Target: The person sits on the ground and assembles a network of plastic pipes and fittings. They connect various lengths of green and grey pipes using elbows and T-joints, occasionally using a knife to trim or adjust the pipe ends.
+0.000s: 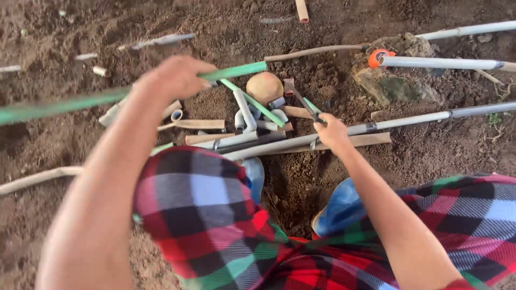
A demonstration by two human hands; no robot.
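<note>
Two hands busy — left hand (174, 75) gripping green pipe (80, 101), right hand (331, 131) clasping dark tool (302, 100), grey pipes (301, 140) w/ offcuts on soil.

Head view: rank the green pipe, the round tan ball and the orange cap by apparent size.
1. green pipe, held by the left hand; nearness to the camera enlarges it.
2. round tan ball.
3. orange cap.

Smooth plastic pipes on rough, crumbly soil

The long green plastic pipe (80, 102) looks smooth and matt; the long grey plastic pipe (408, 121) has a slight sheen. The brown loose earth (441, 156) is coarse and clumpy, the red, blue and green checked cloth trousers (204, 215) soft and woven.
</note>
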